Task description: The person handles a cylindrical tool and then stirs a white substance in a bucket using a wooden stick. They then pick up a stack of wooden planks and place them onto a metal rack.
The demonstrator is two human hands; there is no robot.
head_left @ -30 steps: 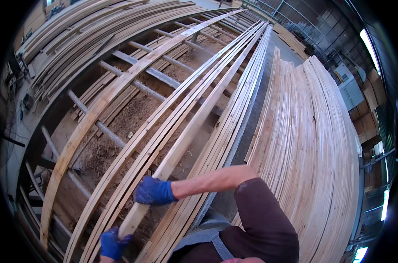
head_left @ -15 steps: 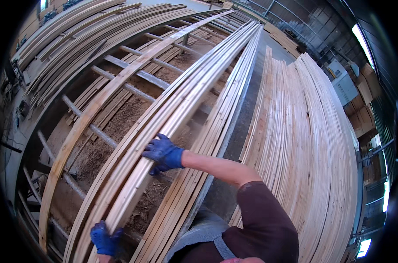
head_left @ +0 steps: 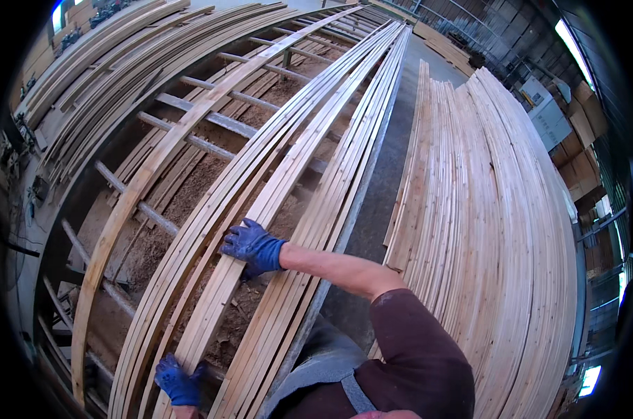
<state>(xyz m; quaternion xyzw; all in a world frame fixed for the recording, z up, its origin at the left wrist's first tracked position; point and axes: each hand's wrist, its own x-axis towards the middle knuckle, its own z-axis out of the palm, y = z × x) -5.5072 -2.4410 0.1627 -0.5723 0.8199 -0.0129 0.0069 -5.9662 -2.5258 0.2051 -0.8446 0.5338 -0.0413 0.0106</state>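
Note:
Long, thin wooden boards lie side by side on a metal roller rack. My right hand point(head_left: 252, 248), in a blue glove, is wrapped over a narrow group of these boards point(head_left: 222, 288) in the middle, its fingers across the top and its thumb side hidden below. Nearer to me, my left hand point(head_left: 180, 380), also gloved in blue, grips the same boards by their near part. To their left runs another group of boards point(head_left: 191, 248), with a single loose strip beside the gap. A third group of boards point(head_left: 288, 307) rests along the rack's right edge.
Metal rollers point(head_left: 212, 148) cross the rack above sawdust point(head_left: 184, 202). One curved-looking board point(head_left: 124, 209) lies alone on the left. A large board stack point(head_left: 484, 230) stands to my right. More lumber point(head_left: 156, 63) lies beyond the rack's far left side.
The boards under my hands have shifted right, away from the left group, and the gap there has widened. A single strip now shows in it. Both hands stay on the boards.

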